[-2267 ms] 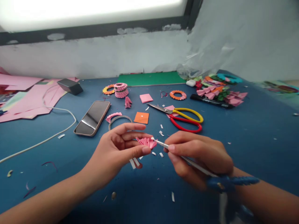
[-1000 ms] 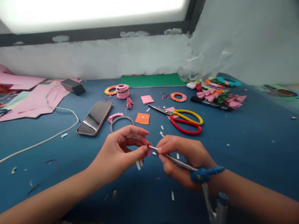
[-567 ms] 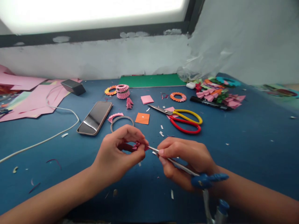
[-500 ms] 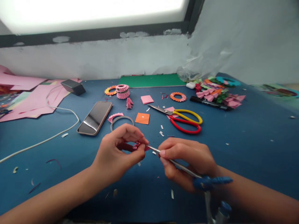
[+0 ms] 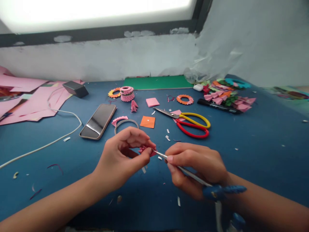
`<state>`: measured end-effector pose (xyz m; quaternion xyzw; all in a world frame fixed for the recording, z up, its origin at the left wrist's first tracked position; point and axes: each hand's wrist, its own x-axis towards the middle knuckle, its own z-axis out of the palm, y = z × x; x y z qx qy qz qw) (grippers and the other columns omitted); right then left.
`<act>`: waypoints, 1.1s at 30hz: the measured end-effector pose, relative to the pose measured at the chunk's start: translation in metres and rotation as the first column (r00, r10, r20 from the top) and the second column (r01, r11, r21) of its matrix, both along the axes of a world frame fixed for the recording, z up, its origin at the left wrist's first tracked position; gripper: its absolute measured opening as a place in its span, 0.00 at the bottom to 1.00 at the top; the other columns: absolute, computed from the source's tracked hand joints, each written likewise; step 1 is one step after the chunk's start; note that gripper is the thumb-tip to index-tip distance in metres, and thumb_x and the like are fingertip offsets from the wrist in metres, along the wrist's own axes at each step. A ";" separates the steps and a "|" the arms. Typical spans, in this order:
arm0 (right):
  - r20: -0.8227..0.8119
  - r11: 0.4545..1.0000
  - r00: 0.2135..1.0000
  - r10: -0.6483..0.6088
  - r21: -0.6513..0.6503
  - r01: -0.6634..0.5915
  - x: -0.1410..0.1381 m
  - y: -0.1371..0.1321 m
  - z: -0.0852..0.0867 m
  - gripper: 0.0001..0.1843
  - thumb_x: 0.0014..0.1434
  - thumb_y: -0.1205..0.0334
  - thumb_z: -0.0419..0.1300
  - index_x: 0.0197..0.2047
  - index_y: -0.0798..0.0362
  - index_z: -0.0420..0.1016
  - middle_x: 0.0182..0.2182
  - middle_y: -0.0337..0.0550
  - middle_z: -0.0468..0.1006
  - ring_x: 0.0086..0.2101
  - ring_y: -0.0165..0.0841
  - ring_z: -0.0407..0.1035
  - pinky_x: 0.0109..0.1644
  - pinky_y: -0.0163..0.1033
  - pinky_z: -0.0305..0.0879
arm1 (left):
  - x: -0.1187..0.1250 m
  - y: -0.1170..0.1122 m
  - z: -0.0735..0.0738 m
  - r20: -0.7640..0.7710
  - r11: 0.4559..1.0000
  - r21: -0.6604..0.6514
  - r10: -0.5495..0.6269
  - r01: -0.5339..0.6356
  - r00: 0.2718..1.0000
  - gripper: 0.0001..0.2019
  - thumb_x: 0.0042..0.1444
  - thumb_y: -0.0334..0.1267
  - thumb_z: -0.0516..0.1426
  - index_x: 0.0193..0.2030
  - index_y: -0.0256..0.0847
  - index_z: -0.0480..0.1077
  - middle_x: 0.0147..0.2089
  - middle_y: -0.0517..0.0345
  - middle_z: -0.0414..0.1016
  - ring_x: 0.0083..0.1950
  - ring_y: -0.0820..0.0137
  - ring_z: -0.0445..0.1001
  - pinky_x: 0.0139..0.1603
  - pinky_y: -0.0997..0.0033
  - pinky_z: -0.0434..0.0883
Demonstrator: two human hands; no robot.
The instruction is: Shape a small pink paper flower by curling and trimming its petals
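Observation:
My left hand (image 5: 122,158) pinches a small folded pink paper piece (image 5: 144,149) between thumb and fingers, just above the blue table (image 5: 253,138). My right hand (image 5: 196,166) grips the metal leg of a blue-hinged drawing compass (image 5: 214,190), and its tip touches the pink piece. The compass's other leg hangs down by my right wrist.
Red-and-yellow scissors (image 5: 189,120) lie beyond my hands, with an orange paper square (image 5: 147,121), a tape ring (image 5: 126,124) and a phone (image 5: 98,120). Paper rings (image 5: 126,93), a black marker (image 5: 218,105), a pile of folded paper (image 5: 227,93), pink sheets (image 5: 31,100) and a white cable (image 5: 48,141) lie around.
My left fingers have closed from a loose hold into a tight pinch on the pink piece. Both hands shifted slightly left and nearer; the compass tip stays at the paper.

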<state>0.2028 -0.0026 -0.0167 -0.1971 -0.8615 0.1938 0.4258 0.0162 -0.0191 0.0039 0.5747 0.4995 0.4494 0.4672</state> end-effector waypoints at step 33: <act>-0.003 0.997 0.998 -0.063 0.052 0.063 0.000 0.000 -0.005 0.15 0.52 0.76 0.56 0.37 0.47 0.61 0.29 0.38 0.73 0.27 0.29 0.69 0.29 0.33 0.68 | -0.002 0.000 -0.002 0.030 0.998 -0.020 -0.051 0.052 0.998 0.08 0.51 0.34 0.63 0.37 0.41 0.68 0.33 0.61 0.77 0.31 0.74 0.76 0.27 0.80 0.74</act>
